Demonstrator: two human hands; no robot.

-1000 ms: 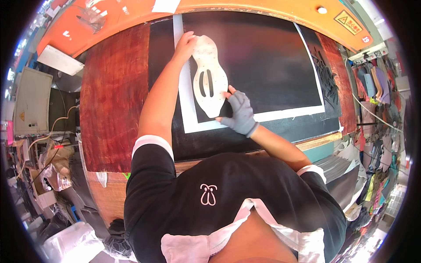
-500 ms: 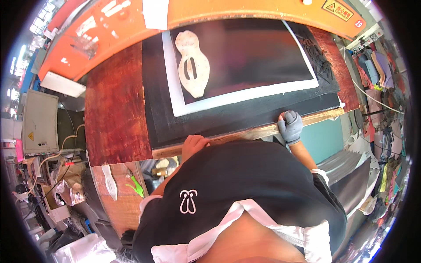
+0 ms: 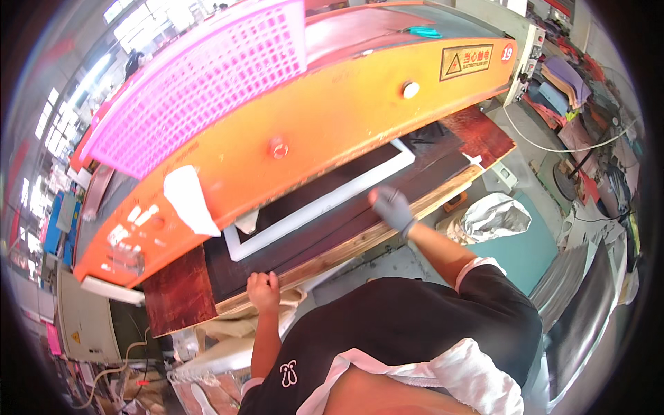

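My bare left hand (image 3: 263,290) grips the front wooden edge of a flat board (image 3: 360,238) that carries a black sheet with a white border (image 3: 325,200). My right hand (image 3: 392,207), in a grey glove, rests flat on the black surface near that same edge, further right. The board lies partly under a big orange machine housing (image 3: 325,117). A white cut piece (image 3: 247,221) peeks out beneath the housing, mostly hidden.
A pink plastic basket (image 3: 200,83) sits on top of the orange machine. A white rag (image 3: 188,199) hangs on its front. A reddish board (image 3: 181,294) lies at the left, a silver bag (image 3: 492,216) on the floor at the right, fabric stacks (image 3: 564,72) beyond.
The board with the black sheet has moved under the orange housing. Both hands went from the white piece to the board's front edge, and my view tilted up.
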